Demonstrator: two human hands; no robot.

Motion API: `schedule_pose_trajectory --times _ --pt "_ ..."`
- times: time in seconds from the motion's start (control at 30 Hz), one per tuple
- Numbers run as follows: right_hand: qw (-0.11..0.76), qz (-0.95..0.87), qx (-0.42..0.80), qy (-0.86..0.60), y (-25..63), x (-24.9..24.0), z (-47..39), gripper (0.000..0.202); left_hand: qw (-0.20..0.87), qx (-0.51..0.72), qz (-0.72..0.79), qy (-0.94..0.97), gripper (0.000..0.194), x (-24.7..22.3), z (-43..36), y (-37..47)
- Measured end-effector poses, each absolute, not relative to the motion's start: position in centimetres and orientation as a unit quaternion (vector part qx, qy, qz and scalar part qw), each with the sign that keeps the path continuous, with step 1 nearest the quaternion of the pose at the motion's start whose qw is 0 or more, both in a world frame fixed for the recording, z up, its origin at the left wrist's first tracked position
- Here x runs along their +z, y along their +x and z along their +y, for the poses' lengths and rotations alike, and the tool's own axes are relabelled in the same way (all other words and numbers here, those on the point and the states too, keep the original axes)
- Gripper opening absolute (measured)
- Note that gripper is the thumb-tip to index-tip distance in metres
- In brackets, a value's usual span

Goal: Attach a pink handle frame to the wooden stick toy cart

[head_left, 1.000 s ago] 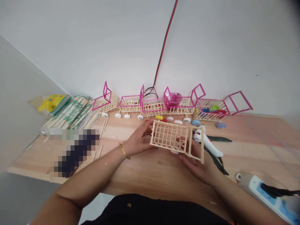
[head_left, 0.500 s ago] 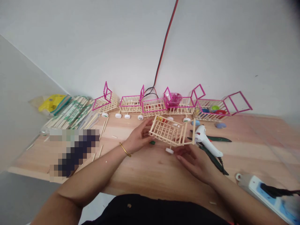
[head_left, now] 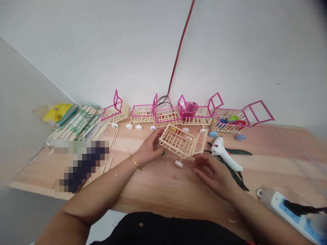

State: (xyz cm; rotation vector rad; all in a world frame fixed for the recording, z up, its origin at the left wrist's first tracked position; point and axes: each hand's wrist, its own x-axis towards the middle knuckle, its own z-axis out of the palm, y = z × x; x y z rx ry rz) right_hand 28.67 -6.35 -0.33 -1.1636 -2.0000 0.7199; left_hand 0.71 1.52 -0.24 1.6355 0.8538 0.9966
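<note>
A miniature shopping cart (head_left: pixel 176 141) of bare wooden sticks is tilted over the table, with white bottle-cap wheels (head_left: pixel 179 164) beneath it. My left hand (head_left: pixel 150 147), a gold bangle at its wrist, grips the cart's left end between thumb and fingers. Close by the cart's handle frame, my right hand (head_left: pixel 212 172) has its fingers curled loosely and apart from the thumb. I see nothing held in it; whether a fingertip touches the handle cannot be made out. Just right of the cart lies a white hot glue gun (head_left: pixel 226 154) on top of green-handled pliers (head_left: pixel 238 151).
Behind stands a row of pink-trimmed stick carts (head_left: pixel 168 116), one holding coloured caps, with a pink cup (head_left: pixel 190 110) among them. Bundled sticks (head_left: pixel 81 120) and a yellow bag (head_left: pixel 58 114) lie at left. A power strip (head_left: pixel 288 207) occupies the front right.
The stick cart has shifted slightly left and turned a little in my left hand. My right hand has stayed nearly in place, and the cart's handle now sits nearer its fingers.
</note>
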Motion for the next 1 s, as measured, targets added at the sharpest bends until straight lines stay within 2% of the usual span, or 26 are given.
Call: schedule_pose_trajectory --times 0.03,0.17,0.5,0.63,1.0 --pt "0.365 -0.773 0.265 -0.447 28.69 -0.29 -6.28 0.008 0.505 0.406 0.36 0.671 0.071 -0.17 1.5 0.71" --pt "0.367 -0.779 0.228 -0.455 28.73 0.0 -6.18 0.024 0.539 0.377 0.383 0.648 0.078 0.12 1.3 0.75" --pt "0.316 -0.798 0.263 -0.441 28.74 0.63 -6.42 0.035 0.586 0.314 0.391 0.637 0.114 0.65 1.32 0.67" --pt "0.339 -0.791 0.29 -0.419 28.7 0.65 -6.23 0.029 0.575 0.321 0.39 0.643 0.114 0.48 1.47 0.56" --pt "0.347 -0.77 0.225 -0.487 28.81 0.42 -6.05 0.029 0.572 0.341 0.375 0.644 0.105 -0.21 1.76 0.54"
